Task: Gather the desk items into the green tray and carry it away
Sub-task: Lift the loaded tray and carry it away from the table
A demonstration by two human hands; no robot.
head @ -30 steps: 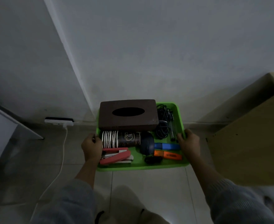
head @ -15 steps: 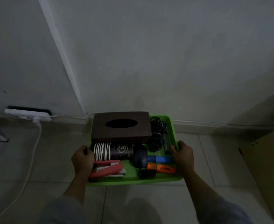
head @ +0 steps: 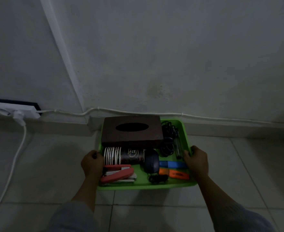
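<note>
I hold the green tray point(head: 143, 185) out in front of me above the tiled floor. My left hand point(head: 92, 164) grips its left rim and my right hand point(head: 196, 162) grips its right rim. Inside lie a brown tissue box point(head: 132, 128) at the back, a stack of paper cups point(head: 123, 155) on its side, a red stapler point(head: 117, 173), a dark mouse point(head: 151, 161), a blue marker point(head: 172, 164), an orange marker point(head: 174, 173) and coiled black cables point(head: 168, 139).
A white wall point(head: 154, 56) rises straight ahead, with a thin white cable point(head: 205, 117) running along its base. A white power strip point(head: 12, 112) sits low on the left, and its cord point(head: 12, 164) trails over the floor tiles point(head: 45, 164).
The view has turned left and closer to the wall: the wooden cabinet on the right has left the frame and the power strip has shifted left. Both hands keep holding the tray.
</note>
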